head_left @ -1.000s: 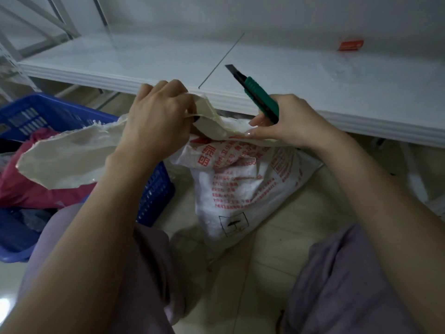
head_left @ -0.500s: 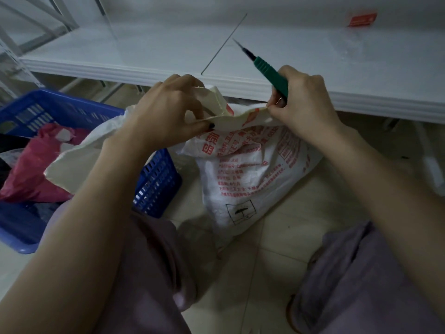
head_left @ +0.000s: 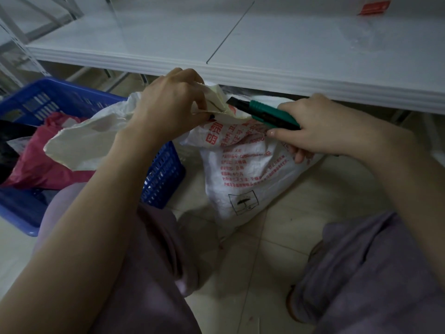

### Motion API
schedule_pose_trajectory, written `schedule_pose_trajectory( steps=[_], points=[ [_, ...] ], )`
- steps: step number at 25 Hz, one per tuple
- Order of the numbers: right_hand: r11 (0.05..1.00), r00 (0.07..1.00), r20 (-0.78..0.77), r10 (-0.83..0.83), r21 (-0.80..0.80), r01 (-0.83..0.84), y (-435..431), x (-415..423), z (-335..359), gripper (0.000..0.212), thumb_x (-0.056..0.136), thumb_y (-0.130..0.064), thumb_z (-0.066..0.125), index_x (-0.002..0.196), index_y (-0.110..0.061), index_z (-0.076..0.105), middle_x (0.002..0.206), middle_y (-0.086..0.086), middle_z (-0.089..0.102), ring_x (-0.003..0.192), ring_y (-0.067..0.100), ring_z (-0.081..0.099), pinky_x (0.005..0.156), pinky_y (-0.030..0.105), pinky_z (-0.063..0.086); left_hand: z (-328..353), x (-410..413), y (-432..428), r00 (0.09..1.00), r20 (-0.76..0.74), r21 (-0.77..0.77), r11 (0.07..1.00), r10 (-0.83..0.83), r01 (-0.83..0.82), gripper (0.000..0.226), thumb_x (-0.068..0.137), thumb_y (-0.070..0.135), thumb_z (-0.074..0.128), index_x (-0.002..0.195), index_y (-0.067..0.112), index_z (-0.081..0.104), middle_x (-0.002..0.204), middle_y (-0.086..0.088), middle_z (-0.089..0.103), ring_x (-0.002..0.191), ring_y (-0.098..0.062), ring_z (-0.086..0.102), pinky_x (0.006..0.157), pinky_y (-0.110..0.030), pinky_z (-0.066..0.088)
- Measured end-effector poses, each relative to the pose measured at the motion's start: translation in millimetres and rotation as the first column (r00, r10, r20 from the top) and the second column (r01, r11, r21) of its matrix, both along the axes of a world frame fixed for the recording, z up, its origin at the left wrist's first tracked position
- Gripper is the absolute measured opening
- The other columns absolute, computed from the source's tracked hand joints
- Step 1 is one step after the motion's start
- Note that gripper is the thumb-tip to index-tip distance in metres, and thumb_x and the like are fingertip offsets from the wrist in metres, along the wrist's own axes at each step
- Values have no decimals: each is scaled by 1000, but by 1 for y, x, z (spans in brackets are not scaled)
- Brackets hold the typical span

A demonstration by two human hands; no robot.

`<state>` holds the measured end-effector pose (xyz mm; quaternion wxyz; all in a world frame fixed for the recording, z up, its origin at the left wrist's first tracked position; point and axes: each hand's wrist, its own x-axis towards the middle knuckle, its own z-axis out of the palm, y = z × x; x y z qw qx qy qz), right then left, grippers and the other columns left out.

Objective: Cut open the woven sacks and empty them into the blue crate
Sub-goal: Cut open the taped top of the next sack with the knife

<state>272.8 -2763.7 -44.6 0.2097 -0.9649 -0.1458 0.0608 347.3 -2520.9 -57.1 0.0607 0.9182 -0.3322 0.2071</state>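
A white woven sack (head_left: pixel 243 179) with red print stands on the floor between my knees. My left hand (head_left: pixel 168 102) pinches the sack's folded top edge. My right hand (head_left: pixel 320 124) grips a green utility knife (head_left: pixel 267 114), lying nearly level with its dark blade pointing left at the pinched top, close to my left fingers. The blue crate (head_left: pixel 163 174) sits to the left of the sack. A limp off-white sack (head_left: pixel 86 138) drapes over the crate's rim beneath my left forearm.
A pink bag (head_left: pixel 41 165) and dark items lie inside the crate. A low white shelf (head_left: pixel 240 51) runs across just above the sack, with a red label (head_left: pixel 373 8) at its far right. My knees in purple trousers flank the tiled floor (head_left: pixel 260 273).
My right hand swung the knife down from pointing up and away to lying level, blade aimed left at the sack's top. My left hand kept its pinch on the sack.
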Motion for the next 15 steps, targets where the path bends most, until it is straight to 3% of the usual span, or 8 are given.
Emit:
schedule_pose_trajectory(
  steps=[4, 8, 12, 15],
  points=[
    [996, 1000, 2, 1, -91, -1, 6, 4, -6, 15, 95, -26, 52, 98, -11, 55, 68, 1, 60, 49, 12, 66, 51, 35, 57, -3, 2, -4, 999, -29, 7, 999, -45, 46, 18, 80, 26, 71, 86, 9, 71, 111, -12, 61, 98, -30, 56, 72, -46, 49],
    [990, 1000, 7, 25, -138, -23, 6, 4, -1, 11, 95, -27, 52, 92, -16, 51, 69, 1, 58, 50, 14, 66, 51, 35, 57, -2, 4, -7, 999, -28, 1, 999, -39, 39, 19, 80, 27, 68, 87, 9, 70, 112, -12, 61, 100, -30, 56, 73, -48, 50],
    [962, 998, 58, 15, -274, 2, 10, 10, -5, 19, 95, -33, 51, 87, -17, 46, 67, 0, 47, 55, 13, 53, 46, 29, 37, -5, 6, -9, 998, -30, 12, 998, -56, 56, 18, 81, 25, 67, 89, 9, 71, 111, -12, 60, 100, -29, 54, 71, -47, 51],
    [965, 999, -15, -35, -261, 30, 18, 9, -10, 36, 98, -43, 39, 83, -11, 49, 72, 4, 49, 60, 17, 49, 50, 30, 35, -5, 8, -10, 998, -30, 27, 998, -54, 55, 18, 81, 21, 67, 91, 7, 71, 105, -13, 59, 96, -29, 53, 69, -48, 50]
  ],
)
